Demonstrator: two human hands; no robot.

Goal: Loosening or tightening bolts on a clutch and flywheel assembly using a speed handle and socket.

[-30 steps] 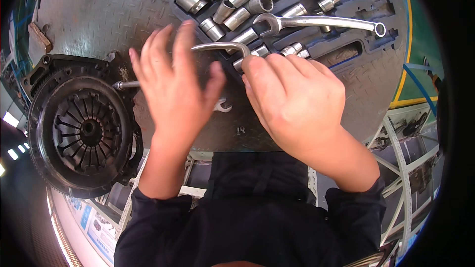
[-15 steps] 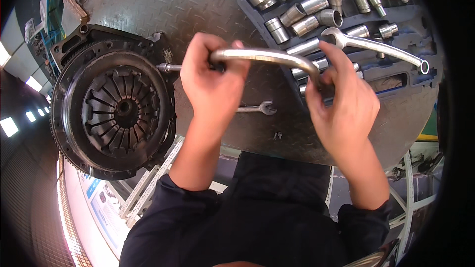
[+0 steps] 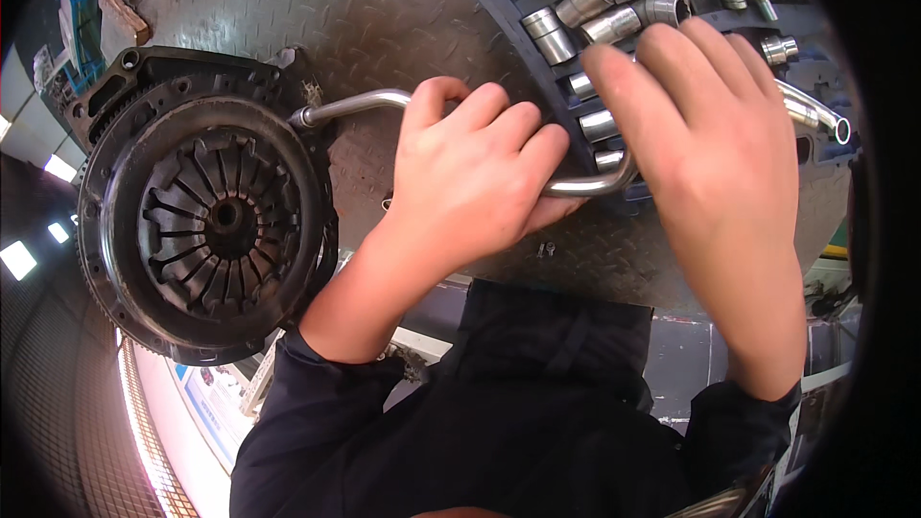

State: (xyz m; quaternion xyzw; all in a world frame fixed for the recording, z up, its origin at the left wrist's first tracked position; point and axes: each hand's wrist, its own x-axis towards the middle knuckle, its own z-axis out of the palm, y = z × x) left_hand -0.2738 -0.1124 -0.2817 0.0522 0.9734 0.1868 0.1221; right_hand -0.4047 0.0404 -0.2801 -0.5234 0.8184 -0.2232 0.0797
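A crank-shaped speed handle (image 3: 361, 103) with a socket on its left end reaches the right side of the clutch assembly (image 3: 251, 125), a dark round cover with a ring of spring fingers. Whether the socket sits on a bolt I cannot make out. My left hand (image 3: 470, 163) is closed round the crank's offset middle. Over the right end of the speed handle lies my right hand (image 3: 715, 134), back upward, closed round it; its fingertips and that end are hidden. Two small bolts (image 3: 546, 249) rest on the metal tabletop (image 3: 336, 29) nearer to me.
At the far right lies an open blue socket case (image 3: 518, 24) with several chrome sockets (image 3: 552, 35), some loose. A combination wrench (image 3: 815, 115) lies across the case, partly behind my right hand. On the far left of the table is a brown block (image 3: 125, 16).
The crank's bend has swung from the far side toward me. My left hand has moved from the shaft onto the offset, and my right hand has turned over, back upward.
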